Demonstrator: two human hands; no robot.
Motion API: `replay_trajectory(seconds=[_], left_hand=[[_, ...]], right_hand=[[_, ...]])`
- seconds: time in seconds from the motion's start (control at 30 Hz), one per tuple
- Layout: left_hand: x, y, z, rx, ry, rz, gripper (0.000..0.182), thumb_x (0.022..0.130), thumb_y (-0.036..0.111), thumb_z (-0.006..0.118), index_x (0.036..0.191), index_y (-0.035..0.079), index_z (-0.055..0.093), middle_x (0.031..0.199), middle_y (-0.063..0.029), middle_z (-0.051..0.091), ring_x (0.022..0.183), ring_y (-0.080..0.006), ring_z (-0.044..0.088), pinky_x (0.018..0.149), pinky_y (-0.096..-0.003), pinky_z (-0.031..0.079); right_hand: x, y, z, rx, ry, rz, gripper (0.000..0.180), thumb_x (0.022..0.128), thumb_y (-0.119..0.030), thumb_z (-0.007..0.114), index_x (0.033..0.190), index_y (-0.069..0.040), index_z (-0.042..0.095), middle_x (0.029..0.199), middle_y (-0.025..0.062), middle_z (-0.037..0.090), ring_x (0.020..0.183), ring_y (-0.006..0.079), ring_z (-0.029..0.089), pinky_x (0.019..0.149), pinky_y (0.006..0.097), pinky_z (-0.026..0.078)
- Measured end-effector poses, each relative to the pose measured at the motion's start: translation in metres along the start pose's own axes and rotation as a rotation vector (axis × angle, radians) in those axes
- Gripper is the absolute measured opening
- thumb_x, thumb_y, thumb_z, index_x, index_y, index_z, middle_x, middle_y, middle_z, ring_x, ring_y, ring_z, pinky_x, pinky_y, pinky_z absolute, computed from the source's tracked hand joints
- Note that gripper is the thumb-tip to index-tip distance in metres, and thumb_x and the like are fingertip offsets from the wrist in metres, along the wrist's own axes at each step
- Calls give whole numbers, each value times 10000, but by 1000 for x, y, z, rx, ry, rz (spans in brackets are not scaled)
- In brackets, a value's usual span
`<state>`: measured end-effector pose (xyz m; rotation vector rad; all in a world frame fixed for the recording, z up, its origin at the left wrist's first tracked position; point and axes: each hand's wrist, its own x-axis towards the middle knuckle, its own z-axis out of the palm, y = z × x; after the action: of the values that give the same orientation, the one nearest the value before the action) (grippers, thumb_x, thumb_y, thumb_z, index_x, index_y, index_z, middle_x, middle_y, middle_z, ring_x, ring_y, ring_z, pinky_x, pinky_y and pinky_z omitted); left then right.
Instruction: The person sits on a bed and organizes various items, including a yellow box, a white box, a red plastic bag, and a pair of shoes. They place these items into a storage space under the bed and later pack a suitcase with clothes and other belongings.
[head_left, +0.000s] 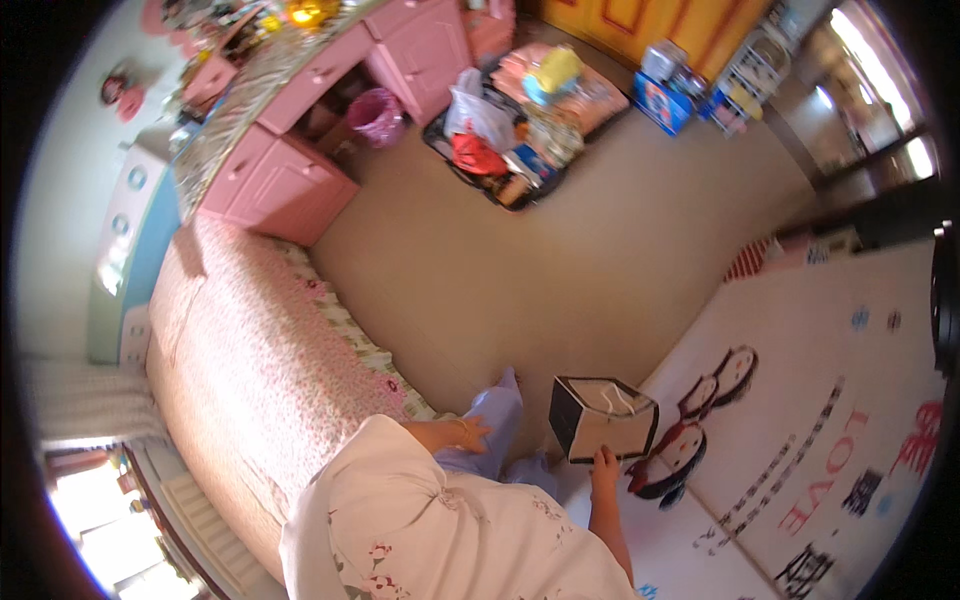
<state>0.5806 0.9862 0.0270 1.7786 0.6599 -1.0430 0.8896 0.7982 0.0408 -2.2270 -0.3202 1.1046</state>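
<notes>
My right hand (604, 472) grips the near edge of a paper gift bag (611, 427) with dark sides, a pale face and white cord handles. The bag is held low beside a white wardrobe with printed penguins (675, 457). My left hand (471, 435) rests with spread fingers on my lilac trousers (495, 420), holding nothing; something thin circles its wrist. Farther ahead an open suitcase (517, 204) lies on the floor, packed with folded peach cloth (600, 94), a yellow item (559, 69), a white plastic bag (480, 112) and a red bag (476, 156).
A bed with a floral cover (255, 337) runs along the left. Beyond it stand a pink desk (300, 180) and a pink waste bin (376, 118). A blue box (660, 101) and a small shelf rack (750, 86) stand near yellow cabinet doors (622, 22).
</notes>
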Motion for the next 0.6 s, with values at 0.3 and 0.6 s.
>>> replay_trajectory(seconds=[0.3, 0.6], left_hand=[[-34, -81, -40, -12, -41, -151, 641, 819, 482, 535, 1379, 199, 405, 1448, -138, 327, 1316, -346, 340, 1076, -403, 309], [-14, 82, -298, -453, 566, -31, 452, 818, 414, 548, 1141, 103, 607, 1119, -153, 627, 1011, -330, 593, 886, -413, 464]], right_hand=[[-23, -114, -74, 16, -79, 64, 397, 889, -221, 544, 1231, -20, 544, 1010, 62, 625, 705, 107, 539, 510, 239, 420], [118, -157, -151, -59, -57, -168, 640, 825, -220, 627, 1345, 65, 386, 1216, 247, 537, 1115, 311, 531, 934, 338, 401]])
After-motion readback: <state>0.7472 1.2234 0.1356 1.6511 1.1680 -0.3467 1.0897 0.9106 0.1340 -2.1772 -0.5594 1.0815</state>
